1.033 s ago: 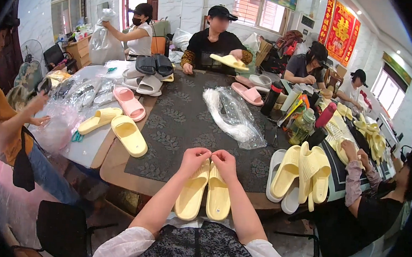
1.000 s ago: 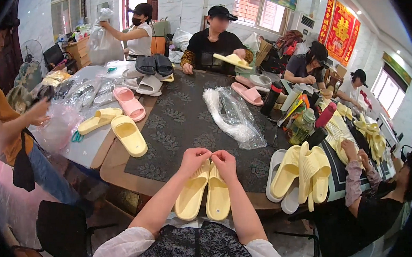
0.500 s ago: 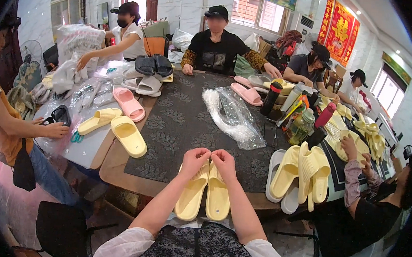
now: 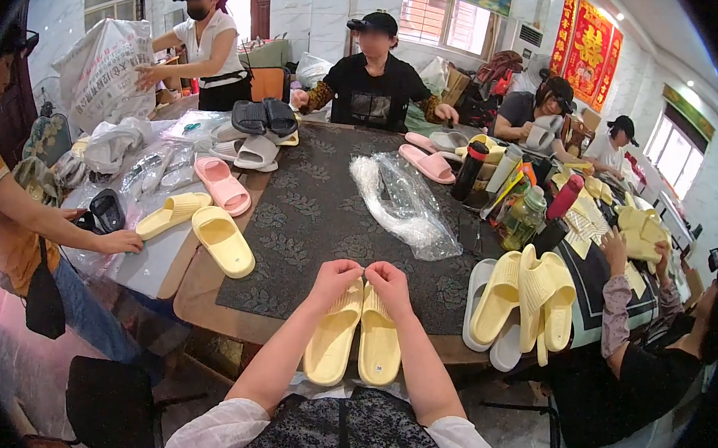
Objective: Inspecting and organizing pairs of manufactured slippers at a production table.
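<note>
A pair of pale yellow slide slippers, the left slipper (image 4: pixel 330 353) and the right slipper (image 4: pixel 379 349), lies side by side at the near table edge, heels toward me. Over the front of the left one is my left hand (image 4: pixel 335 286), its fingers pinched together. My right hand (image 4: pixel 389 288) pinches in the same way over the other slipper's front. The two sets of fingertips nearly meet between the toes. Whatever they hold is too small or hidden to make out. My hands and wrists cover most of both straps.
A clear plastic bag with a white bundle (image 4: pixel 400 214) lies mid-table. Yellow slippers (image 4: pixel 223 241) and pink slippers (image 4: pixel 222 185) are at left; more yellow slippers (image 4: pixel 504 296) stack at right beside grey ones. Bottles (image 4: pixel 468 172) and a jar (image 4: pixel 522 219) stand behind. Several people work around the table.
My hands stay pinched over the slippers, almost unmoved. At far left a person has straightened and lifted a white sack. The person at left has reached a hand toward a yellow slipper.
</note>
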A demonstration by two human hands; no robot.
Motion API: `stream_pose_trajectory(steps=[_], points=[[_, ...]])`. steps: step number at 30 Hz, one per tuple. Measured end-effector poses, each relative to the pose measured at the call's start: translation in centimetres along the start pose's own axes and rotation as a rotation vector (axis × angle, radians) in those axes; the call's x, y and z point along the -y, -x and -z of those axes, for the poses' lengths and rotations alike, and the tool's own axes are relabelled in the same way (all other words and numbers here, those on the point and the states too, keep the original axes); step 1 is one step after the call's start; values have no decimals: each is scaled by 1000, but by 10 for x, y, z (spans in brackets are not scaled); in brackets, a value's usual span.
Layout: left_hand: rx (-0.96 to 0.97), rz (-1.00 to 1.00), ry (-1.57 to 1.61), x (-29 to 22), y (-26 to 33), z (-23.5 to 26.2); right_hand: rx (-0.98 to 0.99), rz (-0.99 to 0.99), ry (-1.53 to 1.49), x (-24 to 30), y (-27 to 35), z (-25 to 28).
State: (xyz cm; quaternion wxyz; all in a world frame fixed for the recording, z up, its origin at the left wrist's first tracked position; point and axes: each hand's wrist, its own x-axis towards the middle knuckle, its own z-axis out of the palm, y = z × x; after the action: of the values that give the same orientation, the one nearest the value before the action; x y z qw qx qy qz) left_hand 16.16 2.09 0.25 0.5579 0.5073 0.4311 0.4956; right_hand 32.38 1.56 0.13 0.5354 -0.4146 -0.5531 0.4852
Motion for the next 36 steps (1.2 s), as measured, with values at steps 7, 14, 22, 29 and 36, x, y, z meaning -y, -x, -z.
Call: stream_pose_trajectory(steps=[7, 14, 22, 29, 36], points=[[38, -41, -21, 5, -3, -1, 21, -29, 0, -3, -1, 2], [35, -71, -72, 12, -7, 3, 53, -21, -39, -6, -1, 4], [61, -25, -70, 9, -6, 4, 50, -36, 1, -8, -1, 4], [77, 3, -104, 4, -4, 4, 32, -31, 47, -5, -1, 4], [49, -57, -130, 4, -2, -1, 0, -6, 99, -5, -2, 2]])
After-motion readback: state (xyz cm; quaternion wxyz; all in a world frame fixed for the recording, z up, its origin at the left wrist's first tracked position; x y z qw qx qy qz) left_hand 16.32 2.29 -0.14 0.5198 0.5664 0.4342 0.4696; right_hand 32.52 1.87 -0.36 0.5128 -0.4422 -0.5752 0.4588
